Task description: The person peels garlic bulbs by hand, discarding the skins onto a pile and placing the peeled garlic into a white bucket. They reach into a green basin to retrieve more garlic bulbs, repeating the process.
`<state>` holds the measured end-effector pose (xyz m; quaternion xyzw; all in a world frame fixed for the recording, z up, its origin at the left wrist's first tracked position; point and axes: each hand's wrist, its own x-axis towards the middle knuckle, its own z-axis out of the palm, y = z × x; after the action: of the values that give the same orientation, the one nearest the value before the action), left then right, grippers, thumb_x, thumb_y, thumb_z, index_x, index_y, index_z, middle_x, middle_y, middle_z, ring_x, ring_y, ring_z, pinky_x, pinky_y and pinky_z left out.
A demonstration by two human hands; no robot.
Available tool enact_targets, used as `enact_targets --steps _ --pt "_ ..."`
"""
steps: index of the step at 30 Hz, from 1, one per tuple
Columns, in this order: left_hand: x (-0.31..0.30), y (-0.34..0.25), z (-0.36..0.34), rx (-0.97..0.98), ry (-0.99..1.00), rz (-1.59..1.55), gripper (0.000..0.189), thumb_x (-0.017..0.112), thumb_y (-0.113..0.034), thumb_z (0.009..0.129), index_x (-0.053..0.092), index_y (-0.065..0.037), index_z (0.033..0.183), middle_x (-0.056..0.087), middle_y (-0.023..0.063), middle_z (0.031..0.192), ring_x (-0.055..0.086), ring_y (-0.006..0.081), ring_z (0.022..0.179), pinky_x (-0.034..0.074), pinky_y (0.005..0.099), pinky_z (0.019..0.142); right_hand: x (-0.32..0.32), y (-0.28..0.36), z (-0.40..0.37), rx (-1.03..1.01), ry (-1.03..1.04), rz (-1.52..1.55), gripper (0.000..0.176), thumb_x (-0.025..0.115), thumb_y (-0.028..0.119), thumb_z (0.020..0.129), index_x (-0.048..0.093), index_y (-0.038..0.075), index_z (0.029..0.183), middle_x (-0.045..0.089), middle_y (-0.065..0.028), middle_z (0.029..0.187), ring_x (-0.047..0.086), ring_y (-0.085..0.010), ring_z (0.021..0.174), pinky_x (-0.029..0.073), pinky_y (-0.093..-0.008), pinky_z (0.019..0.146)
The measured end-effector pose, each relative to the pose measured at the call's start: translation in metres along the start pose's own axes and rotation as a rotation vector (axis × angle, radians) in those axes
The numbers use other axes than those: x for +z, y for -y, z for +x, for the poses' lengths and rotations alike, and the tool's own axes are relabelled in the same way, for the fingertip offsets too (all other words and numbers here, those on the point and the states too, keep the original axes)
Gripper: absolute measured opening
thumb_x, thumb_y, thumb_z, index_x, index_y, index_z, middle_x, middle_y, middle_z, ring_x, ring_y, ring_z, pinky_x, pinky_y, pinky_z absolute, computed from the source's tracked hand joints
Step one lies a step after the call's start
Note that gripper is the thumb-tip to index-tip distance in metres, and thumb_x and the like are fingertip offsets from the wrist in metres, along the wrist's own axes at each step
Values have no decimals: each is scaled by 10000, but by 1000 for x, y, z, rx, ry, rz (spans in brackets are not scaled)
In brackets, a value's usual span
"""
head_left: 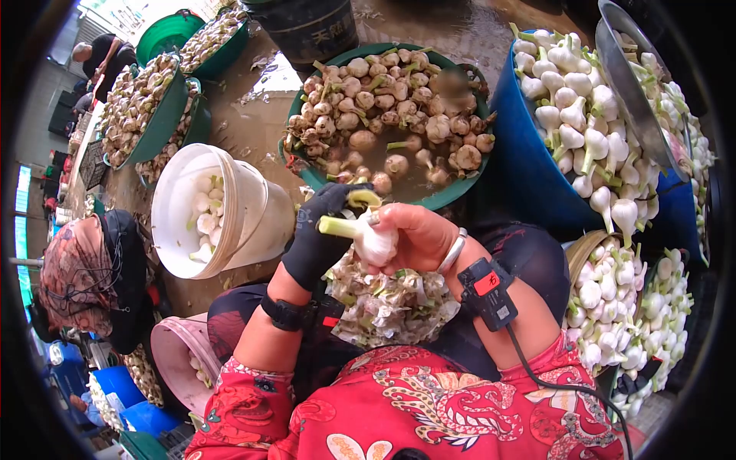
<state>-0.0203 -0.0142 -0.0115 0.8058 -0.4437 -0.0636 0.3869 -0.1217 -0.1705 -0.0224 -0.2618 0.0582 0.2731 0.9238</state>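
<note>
A white garlic bulb (376,244) with a short green stem is held between my two hands, over my lap. My right hand (422,234), bare, grips the bulb from the right with thumb and fingers. My left hand (316,234), in a black glove, closes at the bulb's left side by the stem; some of its fingers are hidden. A curved yellowish piece (363,198) shows at its fingertips, and I cannot make out what it is. Below lies a heap of garlic skins (391,307). Ahead, a green tub (452,195) holds brownish garlic bulbs in murky water.
A white bucket (264,218) with peeled garlic lies tilted at left; a pink bucket (165,345) is below it. At right stand a blue tub (521,153) heaped with garlic and a metal basin (625,84). A co-worker (92,276) sits at left. A cable (552,387) runs from my right wrist.
</note>
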Motion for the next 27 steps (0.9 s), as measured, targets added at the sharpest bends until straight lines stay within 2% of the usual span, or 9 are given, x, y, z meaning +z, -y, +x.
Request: enact_targets --steps 5,8,13,15,17,19,20,23,27 --pt "-19 -2 -8 -573 79 -1007 476 577 -40 830 480 -4 1294 609 74 1090 591 145 898 495 268 784 1 14 -3 -166 -292 -147 382 569 320 863 533 45 1125 622 -97 872 649 -217 755 536 -321 626" --pt "-8 -27 -3 -498 -33 -1209 393 590 -51 834 542 -2 1220 629 74 1041 593 124 852 498 272 763 0 13 4 -142 -324 -192 367 551 319 886 523 62 1147 621 -87 907 644 -200 782 535 -338 666" --pt "-9 -20 0 -519 1 -971 231 595 -80 853 600 6 1067 648 79 1008 615 161 846 515 297 744 -4 -1 27 -650 -512 -433 212 570 141 865 615 34 1042 620 -53 871 596 -195 783 475 -306 756" --pt "-14 -17 2 -597 -91 -1118 183 570 -80 815 604 4 974 627 69 906 605 153 810 511 303 724 7 4 23 -1217 -766 -1387 177 562 106 842 646 41 983 631 -95 883 587 -271 818 443 -372 852" --pt "-18 27 -3 -118 -96 -967 164 528 -23 868 622 35 989 609 141 1024 633 214 879 550 335 752 12 1 18 -1260 -809 -1311 167 563 89 807 661 52 936 627 -133 901 572 -323 861 408 -416 893" --pt "-33 25 3 79 -200 7 215 490 0 888 598 36 1071 590 141 1058 627 223 932 558 332 753 17 -2 2 -1014 -403 -1565 188 565 75 772 662 52 931 632 -145 909 587 -315 877 444 -398 848" --pt "-34 23 1 -150 -256 -572 260 479 -2 898 555 46 1142 604 142 1050 627 232 953 559 340 768 7 -16 3 -755 -312 -1534 246 555 -5 734 668 43 947 627 -147 922 597 -315 855 478 -371 789" --pt "-26 21 1 -157 -268 -719 291 515 -44 895 530 50 1170 614 143 1030 628 242 951 557 352 767 -18 -38 14 450 -16 -1769 287 596 168 730 658 29 974 646 -212 955 610 -361 905 478 -409 803" --pt "-24 9 -1 -456 -277 -1286 320 587 -105 863 555 19 1155 626 112 970 638 218 839 540 337 699 2 -4 1 138 -358 -1718 267 646 270 737 682 10 788 654 -187 718 644 -338 692 511 -396 662"
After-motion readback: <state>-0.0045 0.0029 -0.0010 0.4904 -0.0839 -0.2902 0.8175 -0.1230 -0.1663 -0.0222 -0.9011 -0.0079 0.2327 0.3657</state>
